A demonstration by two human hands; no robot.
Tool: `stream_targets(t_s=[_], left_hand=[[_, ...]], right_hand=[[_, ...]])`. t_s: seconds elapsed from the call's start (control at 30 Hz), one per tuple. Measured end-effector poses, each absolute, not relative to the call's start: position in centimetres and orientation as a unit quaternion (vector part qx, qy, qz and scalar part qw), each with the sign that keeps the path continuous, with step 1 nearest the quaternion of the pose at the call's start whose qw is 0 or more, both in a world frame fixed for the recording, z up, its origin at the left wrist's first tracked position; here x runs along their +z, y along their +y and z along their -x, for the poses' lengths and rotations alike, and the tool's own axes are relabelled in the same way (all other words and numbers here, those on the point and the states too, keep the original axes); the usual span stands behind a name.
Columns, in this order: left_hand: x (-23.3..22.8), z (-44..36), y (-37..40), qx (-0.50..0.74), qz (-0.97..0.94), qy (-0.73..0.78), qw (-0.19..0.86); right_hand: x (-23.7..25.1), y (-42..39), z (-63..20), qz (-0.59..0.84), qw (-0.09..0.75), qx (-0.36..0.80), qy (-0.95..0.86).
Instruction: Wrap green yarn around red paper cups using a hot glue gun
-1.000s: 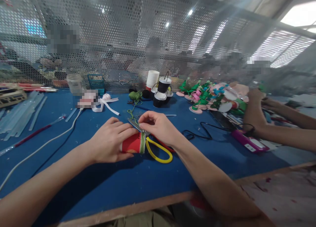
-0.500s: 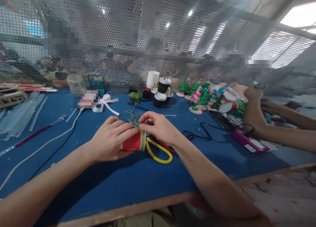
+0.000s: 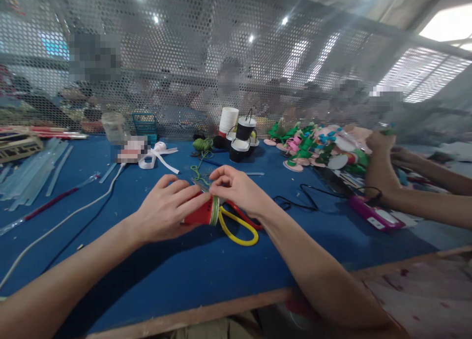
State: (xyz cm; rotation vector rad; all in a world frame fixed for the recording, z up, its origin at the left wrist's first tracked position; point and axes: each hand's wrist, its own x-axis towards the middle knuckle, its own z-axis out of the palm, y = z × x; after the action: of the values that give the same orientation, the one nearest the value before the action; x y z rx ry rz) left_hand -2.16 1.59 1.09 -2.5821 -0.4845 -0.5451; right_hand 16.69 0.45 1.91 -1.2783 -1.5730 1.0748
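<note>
My left hand [image 3: 171, 206] wraps round a red paper cup [image 3: 200, 212] that lies on its side, its rim to the right. Green yarn runs in a band round that rim. At the upper edge of the rim, my right hand [image 3: 238, 189] has its thumb and fingers pinched together; what is between them is too small to make out. Scissors [image 3: 241, 241] with one yellow and one red handle loop lie on the table under my right wrist, their blades partly hidden behind my hands. A loose green strand trails behind my fingers to a ball of green yarn [image 3: 202, 144].
Black-and-white cups [image 3: 239, 151] and a white cup stack [image 3: 229, 118] stand behind. Green and pink craft pieces [image 3: 304, 147] pile up at right, near a co-worker's arm [image 3: 383, 167] and a purple power strip [image 3: 374, 215]. Glue sticks [image 3: 37, 171] and a white cable [image 3: 92, 203] lie left.
My left fingers have shifted slightly toward the cup's rim, and my right fingers have moved a little at its edge. The cup and scissors stay nearly in place.
</note>
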Motion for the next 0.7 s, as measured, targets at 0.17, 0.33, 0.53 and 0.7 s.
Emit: stream_targets(t_s=[0.17, 0.33, 0.53, 0.7], left_hand=[[1.1, 2.4, 1.7, -0.21, 0.936, -0.188, 0.212], [1.0, 2.7, 2.3, -0.266, 0.924, -0.237, 0.141], [0.7, 2.7, 2.7, -0.256, 0.904, -0.336, 0.074], [0.3, 2.7, 2.8, -0.238, 0.899, -0.35, 0.115]], right_hand=[[1.2, 1.2, -16.8, 0.523, 0.41, 0.413, -0.622], [0.5, 2.2, -17.6, 0.564, 0.482, 0.308, -0.595], [1.3, 1.3, -17.5, 0.507, 0.535, 0.331, -0.59], [1.4, 0.3, -16.2, 0.479, 0.432, 0.357, -0.675]])
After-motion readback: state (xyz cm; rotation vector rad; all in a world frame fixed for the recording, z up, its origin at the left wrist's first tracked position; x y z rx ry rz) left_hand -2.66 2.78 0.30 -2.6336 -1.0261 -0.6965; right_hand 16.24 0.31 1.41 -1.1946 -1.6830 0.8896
